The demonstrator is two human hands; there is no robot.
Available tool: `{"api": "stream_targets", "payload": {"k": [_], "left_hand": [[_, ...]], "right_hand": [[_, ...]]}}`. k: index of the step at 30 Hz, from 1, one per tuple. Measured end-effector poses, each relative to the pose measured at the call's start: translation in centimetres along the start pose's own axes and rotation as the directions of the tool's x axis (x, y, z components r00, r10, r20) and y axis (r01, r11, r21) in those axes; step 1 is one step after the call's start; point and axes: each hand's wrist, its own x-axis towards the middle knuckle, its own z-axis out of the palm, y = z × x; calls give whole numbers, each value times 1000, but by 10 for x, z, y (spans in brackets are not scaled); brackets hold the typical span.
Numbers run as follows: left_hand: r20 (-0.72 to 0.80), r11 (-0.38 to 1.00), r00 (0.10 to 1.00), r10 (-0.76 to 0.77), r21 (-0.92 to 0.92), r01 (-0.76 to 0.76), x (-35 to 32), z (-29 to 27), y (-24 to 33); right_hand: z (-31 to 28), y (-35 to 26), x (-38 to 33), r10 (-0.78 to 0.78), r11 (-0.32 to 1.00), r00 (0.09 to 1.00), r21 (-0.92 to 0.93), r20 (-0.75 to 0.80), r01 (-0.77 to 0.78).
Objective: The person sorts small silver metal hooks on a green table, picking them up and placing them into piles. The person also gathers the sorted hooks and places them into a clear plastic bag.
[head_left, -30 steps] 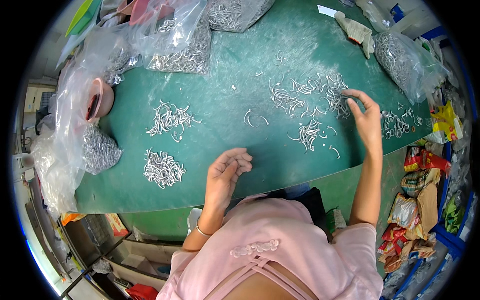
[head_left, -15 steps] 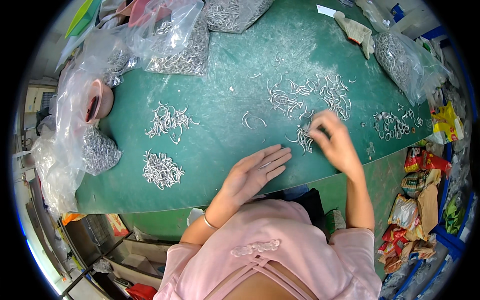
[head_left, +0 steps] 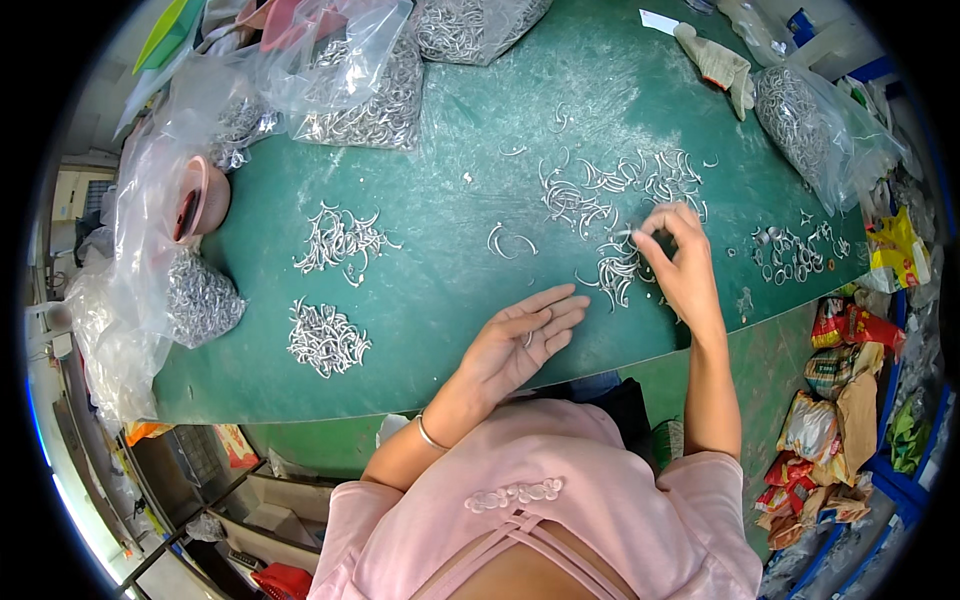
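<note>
Green counter [head_left: 440,240] fills the view, clear plastic bags of metal parts [head_left: 370,90] along its far and left edges. Two sorted heaps of silver hooks [head_left: 325,335] sit left of centre, well apart from the hands. Loose scatter of silver hooks [head_left: 610,190] spreads right of centre. Right hand [head_left: 680,265] at the near edge of that scatter, fingers [head_left: 650,222] pinched on a small hook. Left hand [head_left: 520,340] lies palm up on the counter, fingers released and spread, a small hook resting in the palm.
</note>
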Motion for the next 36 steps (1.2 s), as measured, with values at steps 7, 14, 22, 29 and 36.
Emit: {"api": "stream_targets", "payload": {"k": [7, 14, 22, 29, 36], "left_hand": [[307, 975, 950, -49, -190, 112, 19, -35, -7], [116, 994, 993, 30, 99, -42, 5, 2, -3], [237, 983, 969, 67, -181, -24, -2, 4, 2], [218, 984, 973, 82, -175, -44, -5, 4, 1], [262, 985, 964, 44, -174, 2, -2, 5, -1]], "right_hand": [[3, -13, -26, -44, 987, 994, 156, 96, 29], [15, -3, -33, -91, 919, 996, -385, -6, 82], [4, -6, -34, 240, 967, 969, 98, -51, -235], [5, -10, -48, -41, 944, 993, -329, -109, 3], [19, -48, -45, -240, 970, 960, -8, 146, 244]]}}
